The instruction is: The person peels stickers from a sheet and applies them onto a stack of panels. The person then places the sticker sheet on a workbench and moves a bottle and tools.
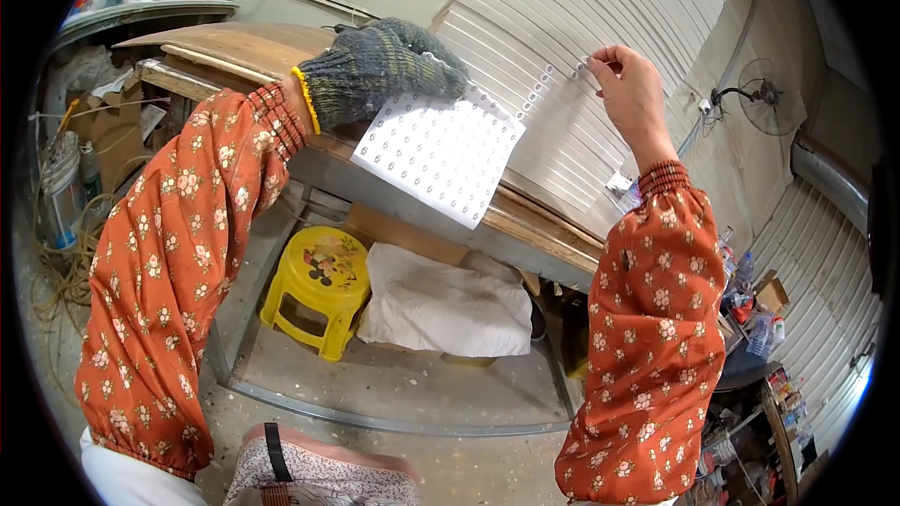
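Observation:
My left hand (389, 70), in a dark grey knitted glove with a yellow cuff edge, grips the top of a white sheet of small round stickers (436, 155). The sheet hangs over the front edge of the workbench. Bare and further right, my right hand (626, 89) pinches a small round sticker (588, 63) between thumb and forefinger, at the surface of the long pale strips (562, 14). These lie side by side across the bench. A short row of similar stickers (534, 94) runs over the strips between my hands.
Below the bench stand a yellow plastic stool (323, 267) and a box covered by a white cloth (450, 305). A wall fan (764, 94) is at the right. Bottles and clutter (759, 328) sit lower right; a bucket (64, 187) and coiled hose (70, 267) are at left.

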The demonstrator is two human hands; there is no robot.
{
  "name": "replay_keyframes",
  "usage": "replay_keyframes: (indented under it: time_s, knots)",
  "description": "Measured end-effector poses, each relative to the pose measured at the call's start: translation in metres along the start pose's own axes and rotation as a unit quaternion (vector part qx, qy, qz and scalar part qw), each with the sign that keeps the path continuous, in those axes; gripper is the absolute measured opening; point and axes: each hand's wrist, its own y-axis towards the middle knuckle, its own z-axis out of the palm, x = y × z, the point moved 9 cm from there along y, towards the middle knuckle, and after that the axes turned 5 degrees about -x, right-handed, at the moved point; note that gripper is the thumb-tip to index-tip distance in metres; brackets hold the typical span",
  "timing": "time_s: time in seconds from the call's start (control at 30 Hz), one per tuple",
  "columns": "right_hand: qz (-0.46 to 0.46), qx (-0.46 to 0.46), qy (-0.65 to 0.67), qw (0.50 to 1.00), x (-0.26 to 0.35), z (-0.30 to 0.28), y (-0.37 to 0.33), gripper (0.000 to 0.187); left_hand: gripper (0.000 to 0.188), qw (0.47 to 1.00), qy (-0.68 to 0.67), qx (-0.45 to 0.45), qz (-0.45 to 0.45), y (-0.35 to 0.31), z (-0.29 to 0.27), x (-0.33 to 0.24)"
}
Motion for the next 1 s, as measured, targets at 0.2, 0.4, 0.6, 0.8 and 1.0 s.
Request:
replay_keyframes:
  time_s: [0.2, 0.4, 0.6, 0.8, 1.0]
  knots:
    - [-0.003, 0.025, -0.014, 1.000, -0.009, 0.003, 0.008, 0.014, 0.023, 0.999, -0.032, 0.007, -0.022, -0.003, 0.002, -0.007]
    - [0.024, 0.046, -0.021, 0.998, -0.014, 0.002, 0.011, 0.014, 0.023, 0.997, -0.068, 0.012, -0.032, -0.001, 0.005, -0.001]
    - [-0.001, 0.048, -0.038, 0.998, -0.012, 0.002, 0.016, 0.013, 0.026, 0.997, -0.056, 0.000, -0.052, 0.001, 0.004, 0.003]
    - [0.002, 0.050, -0.063, 0.997, -0.004, 0.001, 0.016, 0.013, 0.025, 0.999, 0.042, -0.004, -0.019, -0.001, 0.002, -0.008]
    - [-0.020, 0.050, -0.083, 0.995, 0.002, 0.002, 0.016, 0.013, 0.025, 0.998, -0.061, 0.009, -0.023, -0.004, 0.003, -0.005]
